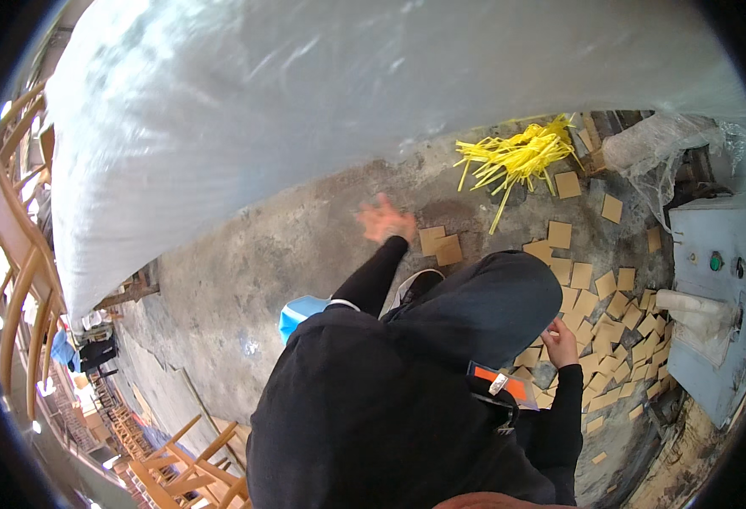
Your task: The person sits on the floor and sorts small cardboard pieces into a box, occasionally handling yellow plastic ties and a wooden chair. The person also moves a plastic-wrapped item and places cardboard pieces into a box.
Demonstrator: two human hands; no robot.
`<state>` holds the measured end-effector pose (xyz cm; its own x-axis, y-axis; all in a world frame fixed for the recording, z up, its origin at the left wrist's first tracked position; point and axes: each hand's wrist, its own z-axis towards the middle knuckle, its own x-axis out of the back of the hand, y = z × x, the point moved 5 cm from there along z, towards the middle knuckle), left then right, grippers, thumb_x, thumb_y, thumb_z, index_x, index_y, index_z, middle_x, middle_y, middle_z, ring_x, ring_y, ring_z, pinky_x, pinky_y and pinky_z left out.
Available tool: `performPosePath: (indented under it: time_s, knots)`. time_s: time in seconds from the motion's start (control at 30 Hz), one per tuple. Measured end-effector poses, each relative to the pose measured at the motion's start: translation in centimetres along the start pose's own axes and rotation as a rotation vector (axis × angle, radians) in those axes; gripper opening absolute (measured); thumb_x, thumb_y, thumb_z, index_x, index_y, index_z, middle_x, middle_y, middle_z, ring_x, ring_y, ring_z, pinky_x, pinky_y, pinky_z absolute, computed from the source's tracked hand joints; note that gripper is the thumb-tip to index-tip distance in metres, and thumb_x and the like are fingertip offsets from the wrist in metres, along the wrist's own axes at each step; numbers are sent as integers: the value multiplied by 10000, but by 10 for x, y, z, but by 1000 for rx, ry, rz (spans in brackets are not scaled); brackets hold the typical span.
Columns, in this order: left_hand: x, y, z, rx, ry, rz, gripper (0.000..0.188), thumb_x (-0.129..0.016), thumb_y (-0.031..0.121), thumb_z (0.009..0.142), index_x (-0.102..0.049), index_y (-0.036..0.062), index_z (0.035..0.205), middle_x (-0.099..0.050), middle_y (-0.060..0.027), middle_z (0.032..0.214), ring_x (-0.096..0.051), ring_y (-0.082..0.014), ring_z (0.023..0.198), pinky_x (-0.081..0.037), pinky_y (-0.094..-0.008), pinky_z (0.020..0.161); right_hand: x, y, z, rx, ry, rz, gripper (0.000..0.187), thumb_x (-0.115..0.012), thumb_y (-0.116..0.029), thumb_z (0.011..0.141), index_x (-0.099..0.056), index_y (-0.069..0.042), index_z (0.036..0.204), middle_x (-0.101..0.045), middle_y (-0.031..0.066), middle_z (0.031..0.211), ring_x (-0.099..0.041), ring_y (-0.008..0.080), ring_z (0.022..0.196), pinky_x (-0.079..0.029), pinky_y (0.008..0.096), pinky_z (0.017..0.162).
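My left hand (386,220) reaches out over the concrete floor with its fingers spread, slightly blurred and holding nothing. Two tan cardboard squares (448,249) lie just to its right. On the left sleeve hangs a light blue face mask (299,315). Beside my bent right knee, my right hand (560,343) has its fingers curled together; what they hold, if anything, is hidden. Below and around that hand spreads a loose heap of similar cardboard pieces (612,332).
A large plastic-wrapped bulk (246,110) hangs across the top. Yellow strapping strips (521,155) lie bundled on the floor (220,263). At right stands a grey metal cabinet (712,246) with a green button. Wooden chair frames (25,246) stack at left; more wooden frames (188,471) stand lower left.
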<state>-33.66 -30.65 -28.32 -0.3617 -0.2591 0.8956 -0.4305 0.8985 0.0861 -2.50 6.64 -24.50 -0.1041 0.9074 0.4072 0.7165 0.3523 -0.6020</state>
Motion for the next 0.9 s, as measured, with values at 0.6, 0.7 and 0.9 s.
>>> performPosePath:
  time_s: [0.6, 0.7, 0.9]
  knots:
    - [-111, 239, -175, -1378, -1119, 146, 333, -677, 331, 857, -667, 12, 952, -673, -37, 794, -639, -160, 722, -491, -297, 620, -32, -77, 44, 173, 392, -541, 732, -697, -387, 781, -390, -243, 1430, -181, 150, 1552, -170, 436, 1408, -288, 636, 1047]
    - [-64, 300, -151, -1483, -643, -31, 218, -634, 234, 848, -665, 19, 828, -656, -114, 729, -646, -198, 668, -500, -321, 601, -32, -61, 55, 171, 232, -665, 721, -679, -410, 786, -373, -321, 1433, -188, 93, 1559, -149, 425, 1417, -298, 705, 993]
    - [109, 373, -141, -1511, 50, -670, 196, -742, 187, 782, -640, 20, 792, -638, -68, 636, -635, -170, 587, -501, -303, 573, 4, 13, 31, -203, -229, -848, 509, -644, -250, 783, -578, -132, 1273, -442, 112, 1436, -446, 375, 1272, -383, 673, 917]
